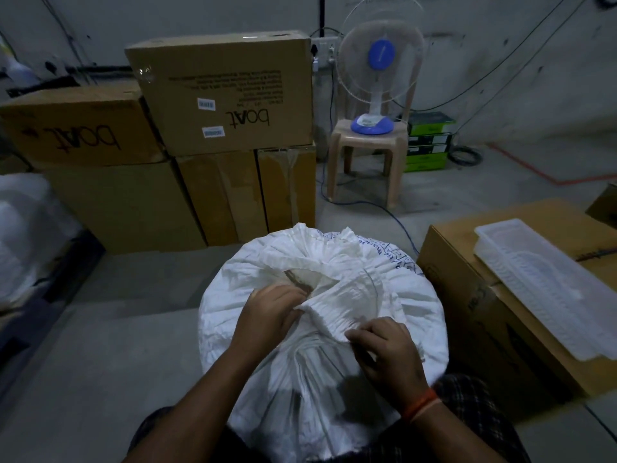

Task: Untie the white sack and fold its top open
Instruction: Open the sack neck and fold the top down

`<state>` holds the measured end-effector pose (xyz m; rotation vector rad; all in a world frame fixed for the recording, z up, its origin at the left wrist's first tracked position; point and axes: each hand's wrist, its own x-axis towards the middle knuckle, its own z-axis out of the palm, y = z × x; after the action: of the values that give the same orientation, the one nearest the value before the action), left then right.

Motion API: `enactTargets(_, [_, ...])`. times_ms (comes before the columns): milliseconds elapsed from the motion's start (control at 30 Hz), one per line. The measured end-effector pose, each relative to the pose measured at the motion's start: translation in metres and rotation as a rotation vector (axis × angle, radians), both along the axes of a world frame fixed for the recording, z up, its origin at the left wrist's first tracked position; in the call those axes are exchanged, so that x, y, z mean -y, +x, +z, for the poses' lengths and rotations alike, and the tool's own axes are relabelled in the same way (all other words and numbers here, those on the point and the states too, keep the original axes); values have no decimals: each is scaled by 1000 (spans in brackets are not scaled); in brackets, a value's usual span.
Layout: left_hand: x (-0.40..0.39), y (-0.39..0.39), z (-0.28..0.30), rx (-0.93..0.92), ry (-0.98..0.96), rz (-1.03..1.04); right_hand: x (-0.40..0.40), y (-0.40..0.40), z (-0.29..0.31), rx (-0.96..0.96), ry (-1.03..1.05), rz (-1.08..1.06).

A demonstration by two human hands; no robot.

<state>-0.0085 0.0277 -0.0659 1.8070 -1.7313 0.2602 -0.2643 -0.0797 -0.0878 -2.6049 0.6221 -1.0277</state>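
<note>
Risk: the gathered neck [337, 305] could cinch tighter if the two hands pull apart before the tie is slack — the woven cloth bunches readily
Second risk: I judge the sack top-heavy; a hard tug toward the person might tip it against the cardboard box [494, 295] at right
White sack [300, 379]: stands upright on the concrete floor [100, 329] right in front of the person, between the knees, its top puckered into pleats
Left hand [267, 315]: its fingers [293, 307] pinch a fold at the left of the neck, closed on cloth
Right hand [387, 352]: fingers curled narrow on the pleated band's near edge, touching it
Tie: too small and shadowed to tell whether it is loosened — only a thin strand arcs over the pleats
Opening: a small dark gap shows just beyond the left hand
</note>
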Motion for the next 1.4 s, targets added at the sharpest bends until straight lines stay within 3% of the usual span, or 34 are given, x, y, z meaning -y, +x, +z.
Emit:
enactTargets(300, [-58, -10, -28, 8, -95, 166, -29, -4, -9, -18, -14, 159])
enactTargets(533, [-65, -15, -20, -56, 9, 86, -41, 0, 1, -59, -1, 190])
enactTargets(667, [-65, -18, -9, -253, 55, 84, -49, -8, 32, 67, -13, 150])
enactTargets(833, [-39, -14, 29, -445, -92, 232, -16, -11, 80, 315, 80, -40])
enactTargets(967, [14, -4, 64, -644, -134, 346, 50, 8, 100, 349, 331, -41])
enactTargets(1067, [57, 15, 76, -894, -61, 412, 111, 31, 94, 268, 614, -28])
enactTargets(1200, [99, 43, 65, -1120, 166, 503, 178, 57, 63, -8, 750, 69])
enactTargets(1300, [109, 52, 51, -1157, 414, 537, 201, 72, 30, -213, 806, 106])
enactTargets(1400, [105, 52, 42, -1217, 455, 508, 208, 79, 7, -312, 929, 96])
